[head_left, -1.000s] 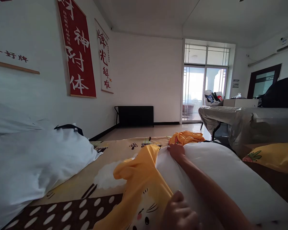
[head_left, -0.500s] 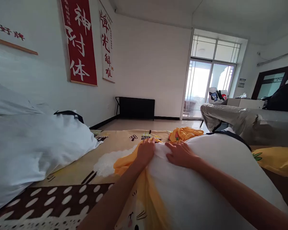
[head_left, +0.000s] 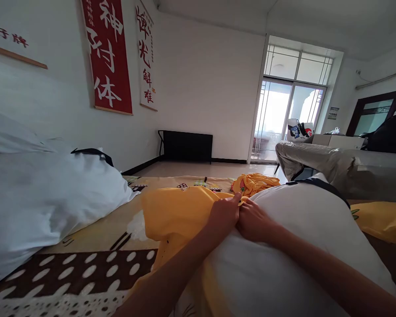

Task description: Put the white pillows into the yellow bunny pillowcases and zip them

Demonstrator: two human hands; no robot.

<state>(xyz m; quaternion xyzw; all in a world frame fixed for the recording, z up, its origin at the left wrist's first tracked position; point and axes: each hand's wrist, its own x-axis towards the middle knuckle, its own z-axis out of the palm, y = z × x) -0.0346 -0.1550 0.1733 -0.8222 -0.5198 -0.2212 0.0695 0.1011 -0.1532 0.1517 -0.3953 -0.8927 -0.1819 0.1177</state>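
A white pillow (head_left: 310, 229) lies in front of me, with a yellow pillowcase (head_left: 176, 213) spread along its left side. My left hand (head_left: 225, 213) is closed on the pillowcase's edge and holds it up against the far left corner of the pillow. Touching it, my right hand (head_left: 255, 223) is closed at that same corner; its fingertips are partly hidden by the cloth and the pillow. A strip of yellow fabric shows between the two hands.
Another white pillow (head_left: 53, 198) lies at the left on a patterned blanket (head_left: 92, 268). Crumpled yellow cloth (head_left: 255, 182) sits beyond my hands, and more yellow cloth (head_left: 384, 222) at the right. A plastic-covered piece of furniture (head_left: 379, 174) stands behind, right.
My left hand has moved right to meet my right hand, drawing the yellow pillowcase over the pillow's corner. More of the pillowcase is lifted and spread out at the left.
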